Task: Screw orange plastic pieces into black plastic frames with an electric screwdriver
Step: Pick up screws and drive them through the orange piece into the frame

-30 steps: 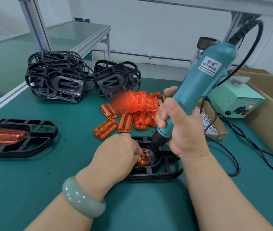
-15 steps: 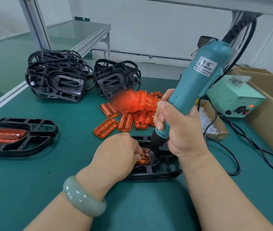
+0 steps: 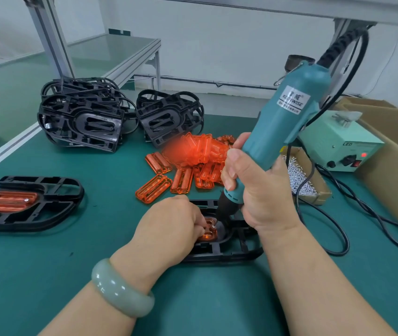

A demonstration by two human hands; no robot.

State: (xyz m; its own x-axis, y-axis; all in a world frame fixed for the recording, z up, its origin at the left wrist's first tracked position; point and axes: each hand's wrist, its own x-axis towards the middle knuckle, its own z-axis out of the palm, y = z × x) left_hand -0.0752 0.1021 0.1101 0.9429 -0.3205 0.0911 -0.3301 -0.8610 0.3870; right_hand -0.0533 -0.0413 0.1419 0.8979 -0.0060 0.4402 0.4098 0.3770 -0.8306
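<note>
While you hold the tool: your right hand (image 3: 258, 187) is wrapped round the lower body of the teal screwdriver (image 3: 287, 122), thumb laid along its side. The tool leans toward the upper right of the frame.
Bit: its black nose points down at the orange piece (image 3: 209, 233), just below centre.
Left hand: your left hand (image 3: 169, 229) lies with its fingers curled down onto the orange piece, holding it in place, fingertips just beside the bit.
Black frame: the black frame (image 3: 236, 253) lies flat on the green desk (image 3: 47, 275) under both of your hands, with the orange piece seated in its middle opening.
Spare pieces: a loose orange pile (image 3: 200, 161) sits above centre, just behind the frame.
Spare frames: two black stacks (image 3: 84, 117) stand at the upper left.
Left edge: another frame (image 3: 30, 202) lies flat with an orange insert in it.
Screws: a small carton of screws (image 3: 302, 180) sits right of your right hand.
Power box: a pale green power box (image 3: 338, 144) sits at the right, its red light on.
Wrist: a pale green bangle (image 3: 120, 292) circles your left wrist.
</note>
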